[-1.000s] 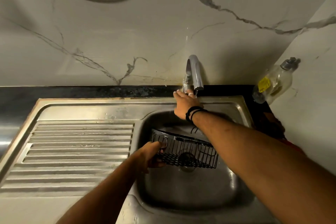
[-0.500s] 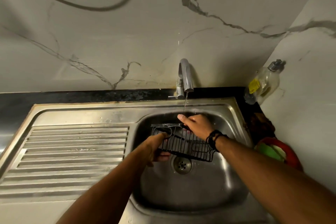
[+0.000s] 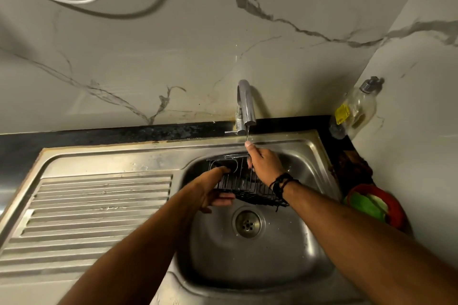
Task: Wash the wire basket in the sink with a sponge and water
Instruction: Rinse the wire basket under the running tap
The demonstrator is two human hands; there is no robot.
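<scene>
A: Where's the wire basket (image 3: 244, 187)?

B: Over the sink (image 3: 247, 262), under the tap (image 3: 245, 104). Your left hand (image 3: 213, 193) grips its left end; your right hand (image 3: 264, 166) curls over the far rim, long axis running left-right.

A: The sponge?

B: Not visible; the right hand is likelier to fetch it.

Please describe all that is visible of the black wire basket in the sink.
The wire basket is black, made of thin metal-looking wires: upright bars for walls and a finer mesh floor. It is oblong and held tilted above the sink basin, near the drain, under the tap. The left hand grips its left end; the right hand holds its back rim, where a thin stream of water falls.
</scene>
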